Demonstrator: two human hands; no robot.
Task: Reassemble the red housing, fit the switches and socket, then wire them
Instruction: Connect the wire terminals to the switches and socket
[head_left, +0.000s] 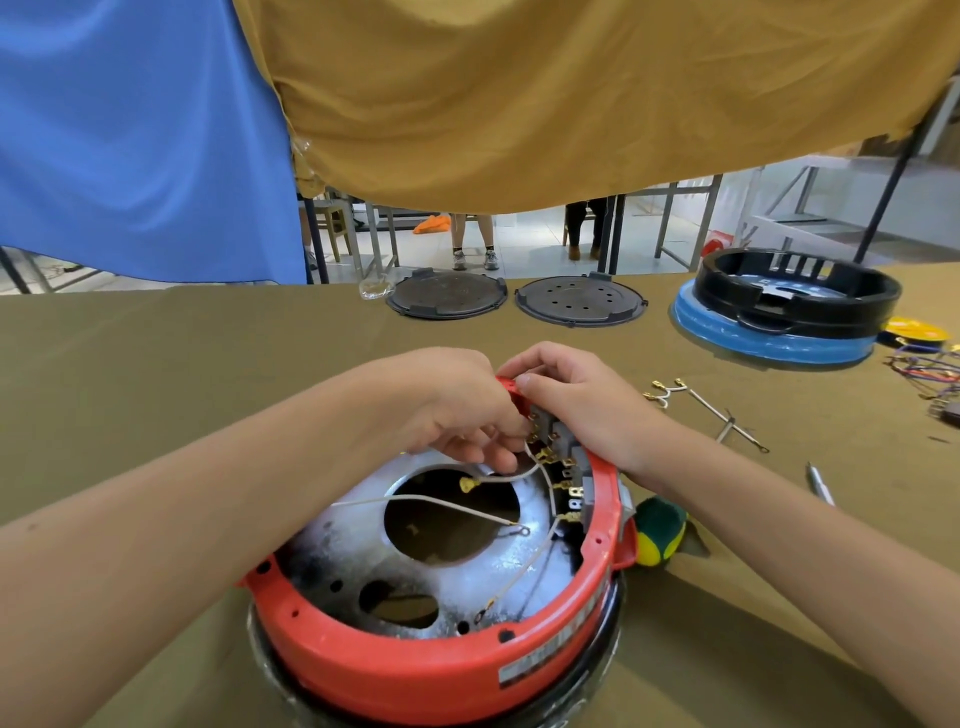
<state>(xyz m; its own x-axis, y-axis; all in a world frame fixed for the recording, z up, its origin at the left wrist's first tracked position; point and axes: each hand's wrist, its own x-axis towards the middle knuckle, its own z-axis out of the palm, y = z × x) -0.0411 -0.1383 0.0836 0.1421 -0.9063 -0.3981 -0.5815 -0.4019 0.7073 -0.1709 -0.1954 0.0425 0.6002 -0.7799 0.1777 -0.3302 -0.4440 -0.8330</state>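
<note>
Wiring is the step in hand, judged from the loose white leads lying across the red housing, which sits upturned on the olive table directly in front of the person and serves as the landmark below.

Left of the housing's far rim, the left hand reaches in with fingers curled, pinching a white wire near its brass terminal. Risk: a pull along the lead instead of on the terminal could strain the crimp; a terminal pushed at an angle could bend a switch tab.

Inside the housing, two more leads with ring lugs lie free over the metal plate's large hole. Risk: they could snag under the left wrist or drop through the opening.

On the far-right rim, the right hand grips the switch block, bracing it. Should that hold slacken, the push could unseat the switches.

Just right of the housing, a green-and-yellow screwdriver handle lies touching its wall; the right forearm could knock it.

Further right, spare leads and a pen-like tool lie well apart.

Beyond the housing, two dark discs and a black ring lie near the table's far edge. Open cloth to the housing's left gives room; the near edge is close below it.
</note>
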